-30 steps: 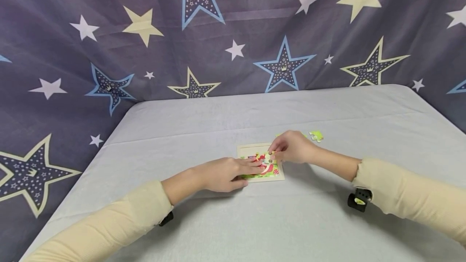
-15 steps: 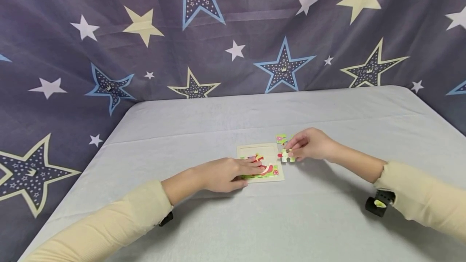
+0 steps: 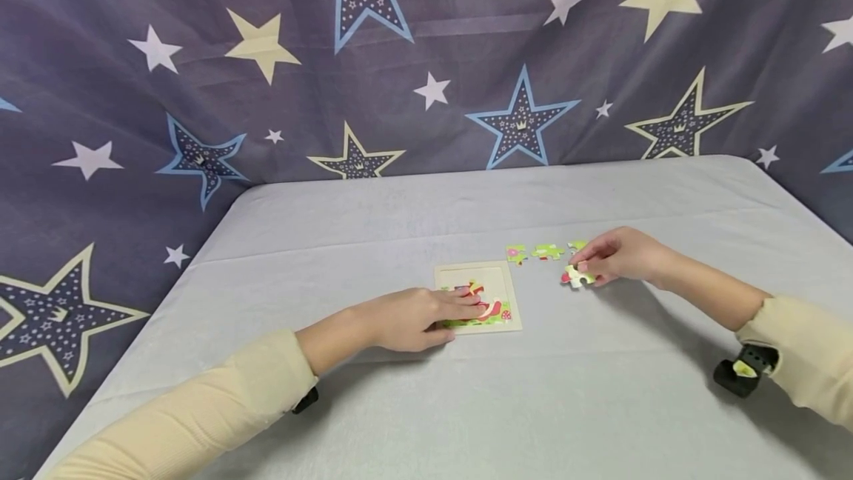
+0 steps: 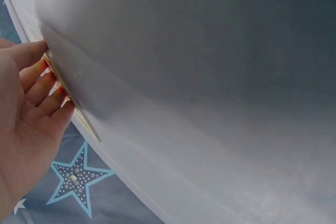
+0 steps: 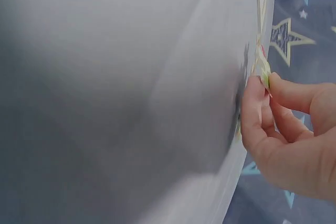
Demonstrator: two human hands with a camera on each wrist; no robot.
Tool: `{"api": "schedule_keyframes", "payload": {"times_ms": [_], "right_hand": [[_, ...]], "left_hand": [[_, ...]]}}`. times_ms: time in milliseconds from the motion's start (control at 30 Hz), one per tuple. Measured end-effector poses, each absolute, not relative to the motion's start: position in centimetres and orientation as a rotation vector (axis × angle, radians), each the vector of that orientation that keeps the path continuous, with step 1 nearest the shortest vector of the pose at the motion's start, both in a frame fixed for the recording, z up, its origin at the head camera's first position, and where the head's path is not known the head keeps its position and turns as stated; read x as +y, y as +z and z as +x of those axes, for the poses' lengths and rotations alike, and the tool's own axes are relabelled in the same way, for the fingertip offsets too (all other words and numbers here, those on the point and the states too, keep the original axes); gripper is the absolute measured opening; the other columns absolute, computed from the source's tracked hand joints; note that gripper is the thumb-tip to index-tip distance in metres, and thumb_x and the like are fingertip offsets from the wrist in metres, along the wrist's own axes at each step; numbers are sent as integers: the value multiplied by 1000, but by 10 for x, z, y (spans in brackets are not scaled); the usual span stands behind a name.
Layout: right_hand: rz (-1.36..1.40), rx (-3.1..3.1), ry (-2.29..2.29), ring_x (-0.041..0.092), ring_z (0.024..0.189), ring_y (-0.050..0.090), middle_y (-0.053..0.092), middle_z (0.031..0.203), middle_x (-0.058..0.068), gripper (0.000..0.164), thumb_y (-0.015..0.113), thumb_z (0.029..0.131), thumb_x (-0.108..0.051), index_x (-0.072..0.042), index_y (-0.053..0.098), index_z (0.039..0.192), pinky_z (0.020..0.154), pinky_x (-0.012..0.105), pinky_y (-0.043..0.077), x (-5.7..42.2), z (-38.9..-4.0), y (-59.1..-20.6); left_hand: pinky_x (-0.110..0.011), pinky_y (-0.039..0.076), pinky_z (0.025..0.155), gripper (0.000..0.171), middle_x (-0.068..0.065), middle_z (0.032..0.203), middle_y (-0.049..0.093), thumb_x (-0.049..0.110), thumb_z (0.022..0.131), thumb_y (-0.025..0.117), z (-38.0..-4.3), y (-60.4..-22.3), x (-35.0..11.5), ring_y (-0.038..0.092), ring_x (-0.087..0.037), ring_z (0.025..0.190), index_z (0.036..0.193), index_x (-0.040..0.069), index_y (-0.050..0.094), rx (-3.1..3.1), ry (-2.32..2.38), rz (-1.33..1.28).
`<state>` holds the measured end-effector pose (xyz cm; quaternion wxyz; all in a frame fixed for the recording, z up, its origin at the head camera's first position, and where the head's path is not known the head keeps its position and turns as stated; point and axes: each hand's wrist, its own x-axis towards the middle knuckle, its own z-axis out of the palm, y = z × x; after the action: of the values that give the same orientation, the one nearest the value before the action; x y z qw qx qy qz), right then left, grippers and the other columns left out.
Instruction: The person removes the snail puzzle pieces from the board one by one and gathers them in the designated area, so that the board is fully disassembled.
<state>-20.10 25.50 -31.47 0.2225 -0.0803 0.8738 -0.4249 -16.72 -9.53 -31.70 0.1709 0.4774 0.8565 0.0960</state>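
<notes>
A small puzzle tray (image 3: pixel 486 275) with a pale wooden rim lies on the table, its lower part filled with red and green picture pieces. My left hand (image 3: pixel 416 319) rests over its left side with straight fingers on the picture, hiding part of it. The thumb lies by the near edge, as the left wrist view shows along the tray's side (image 4: pixel 84 118). To the right of the tray, my right hand (image 3: pixel 626 256) pinches a puzzle piece (image 3: pixel 577 277), pale green with a red knob, between thumb and fingers. The right wrist view shows that piece (image 5: pixel 264 72) edge-on.
Behind the tray's right corner lie loose puzzle pieces: one green and pink (image 3: pixel 515 252), one green (image 3: pixel 548 251), and another green one (image 3: pixel 577 245) partly behind my right fingers. A pale cloth covers the table (image 3: pixel 506 398). A star-patterned curtain (image 3: pixel 460 35) hangs behind it.
My right hand has lifted the puzzle piece away from the tray and carried it to the right, uncovering the tray's bare upper right part. My left hand has stayed in place.
</notes>
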Motion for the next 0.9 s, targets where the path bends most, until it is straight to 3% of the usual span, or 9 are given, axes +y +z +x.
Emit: {"api": "schedule_keyframes", "payload": {"times_ms": [267,500,900], "right_hand": [[-63,2352,-1341,1,74,66,69,82,-12,43,67,88,-8,16,56,122,74,23,60,276,-208,-319],[2,2294,-1468,2,73,68,70,77,-12,34,71,84,-5,13,62,112,75,25,60,277,-207,-324],[7,2360,-1435,0,71,68,70,77,-12,42,71,84,-5,17,58,117,72,25,60,273,-205,-325]], "left_hand": [[-35,29,120,49,5,155,36,23,100,49,-167,-318,-95,26,-11,147,147,27,40,2435,270,1353],[-35,29,120,48,5,155,36,23,99,49,-168,-319,-96,27,-11,147,147,26,40,2437,268,1352],[-34,30,120,49,5,154,38,22,99,50,-168,-319,-96,28,-12,147,147,26,41,2437,272,1369]]}}
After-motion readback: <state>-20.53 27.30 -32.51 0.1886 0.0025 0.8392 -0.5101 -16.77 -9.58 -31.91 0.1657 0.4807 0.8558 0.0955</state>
